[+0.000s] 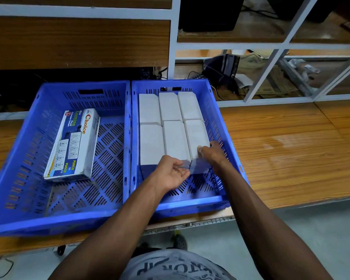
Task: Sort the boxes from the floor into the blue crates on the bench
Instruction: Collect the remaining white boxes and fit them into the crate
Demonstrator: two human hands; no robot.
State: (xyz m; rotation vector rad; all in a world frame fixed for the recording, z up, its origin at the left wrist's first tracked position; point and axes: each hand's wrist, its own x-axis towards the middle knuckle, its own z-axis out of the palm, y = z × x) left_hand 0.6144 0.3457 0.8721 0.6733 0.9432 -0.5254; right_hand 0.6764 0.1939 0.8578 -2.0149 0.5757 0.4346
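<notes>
nearest, a grey printed shirt (176,265) at the bottom edge, pale smooth floor (291,235) under the bench lip. two bare forearms reaching up and in over the front wall of the right blue crate (190,201), hard plastic, slotted floor, slotted walls.

left hand (171,174) turned palm-up, fingers loosely spread and slightly cupped, fingertips just at the near end of the middle front box, gripping nothing. right hand (210,153) on the near right corner of the front-right box (197,138), thumb on the top face, fingers curled down the outer side between box and crate wall; looks like a grip, though the fingertips are hidden.

plain grey-white boxes (170,122) packed flat in two rows of three, matte cardboard, long rectangles with chamfered far corners, sides touching, filling the far part of the right crate; a strip of perforated floor bare in front.

left blue crate (55,215) pressed wall to wall against the right one, same perforated moulding. inside, a single printed box (73,144), glossy, long, lying flat and angled, "choice" in red lettering, pictures of socket strips, yellow-green "punch" text.

both crates sitting on the wooden bench (281,150), orange-brown grain, slight sheen.

further back, a white metal frame (271,63) with wood shelves, dark cloth (222,67), crumpled papers (271,85) and a black cable behind the bars.
</notes>
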